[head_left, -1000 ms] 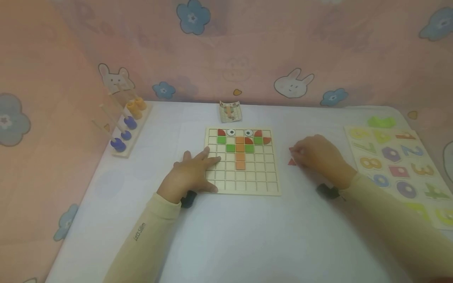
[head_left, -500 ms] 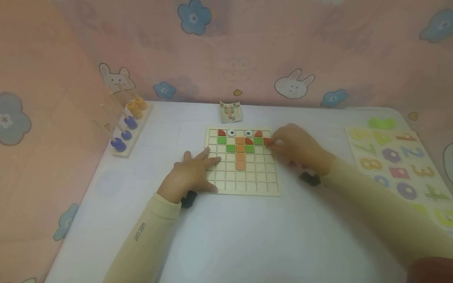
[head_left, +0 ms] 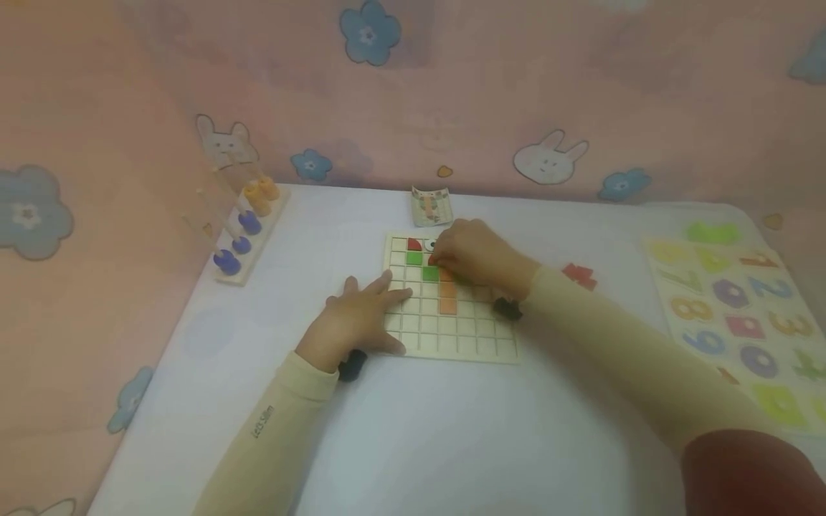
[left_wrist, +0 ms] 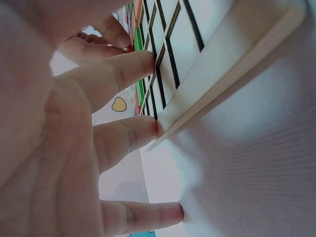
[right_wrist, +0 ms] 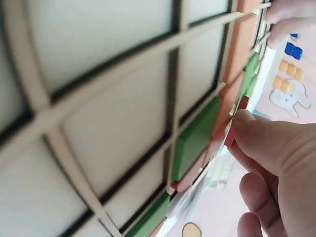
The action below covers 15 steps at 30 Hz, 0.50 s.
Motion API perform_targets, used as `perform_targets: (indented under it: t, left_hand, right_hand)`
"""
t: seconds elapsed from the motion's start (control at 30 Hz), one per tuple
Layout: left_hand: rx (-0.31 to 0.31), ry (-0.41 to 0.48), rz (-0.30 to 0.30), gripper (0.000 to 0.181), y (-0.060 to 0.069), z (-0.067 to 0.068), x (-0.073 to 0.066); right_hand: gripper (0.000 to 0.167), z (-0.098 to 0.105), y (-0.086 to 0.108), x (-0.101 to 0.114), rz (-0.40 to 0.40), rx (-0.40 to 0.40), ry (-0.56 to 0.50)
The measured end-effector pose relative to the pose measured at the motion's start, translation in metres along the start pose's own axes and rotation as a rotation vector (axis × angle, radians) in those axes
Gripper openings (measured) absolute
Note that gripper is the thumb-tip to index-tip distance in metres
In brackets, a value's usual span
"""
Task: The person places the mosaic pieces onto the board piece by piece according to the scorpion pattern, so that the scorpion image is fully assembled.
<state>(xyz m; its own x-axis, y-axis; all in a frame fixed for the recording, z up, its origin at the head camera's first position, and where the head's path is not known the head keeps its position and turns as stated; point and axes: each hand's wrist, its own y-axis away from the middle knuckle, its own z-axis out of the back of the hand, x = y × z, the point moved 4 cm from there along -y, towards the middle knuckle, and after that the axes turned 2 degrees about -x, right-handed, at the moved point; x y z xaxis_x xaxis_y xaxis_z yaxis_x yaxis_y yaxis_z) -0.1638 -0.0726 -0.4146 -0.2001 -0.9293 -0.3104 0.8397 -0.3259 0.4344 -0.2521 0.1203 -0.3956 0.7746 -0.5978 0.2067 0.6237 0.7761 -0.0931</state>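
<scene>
A wooden grid board [head_left: 466, 346] lies on the white table, with green tiles [head_left: 414, 258], orange tiles [head_left: 447, 295], a red quarter-round tile [head_left: 414, 244] and an eye tile [head_left: 430, 245] in its upper cells. My left hand [head_left: 351, 319] rests with fingers spread on the board's left edge; in the left wrist view its fingertips [left_wrist: 148, 129] touch the rim and the table. Over the upper cells, my right hand [head_left: 480, 251] pinches a small red tile [right_wrist: 230, 136] between thumb and finger. That hand hides the board's upper right part in the head view.
Several red pieces [head_left: 579, 276] lie right of the board. Behind it stands a curled picture card [head_left: 432, 209]. A peg stand [head_left: 240, 269] with blue and orange beads is at the left. A number puzzle board [head_left: 703, 290] lies at the right, a light green piece [head_left: 713, 231] behind it.
My right hand has moved left from the loose red pieces, across the board's right edge, to its upper middle, carrying a red tile. The left hand keeps its place on the board.
</scene>
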Motion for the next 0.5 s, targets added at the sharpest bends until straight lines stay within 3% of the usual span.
perform_targets:
  t: [0.23,0.5]
  left_hand:
    - [0.001,-0.006,0.007,0.097,0.003,0.001,-0.003]
    - [-0.001,-0.014,-0.005,0.097,0.001,0.001,-0.002]
  right_hand:
    - [0.027,-0.006,0.003,0.005,-0.130,0.127,0.117]
    - [0.035,-0.006,0.011,0.011,-0.173,0.131,0.145]
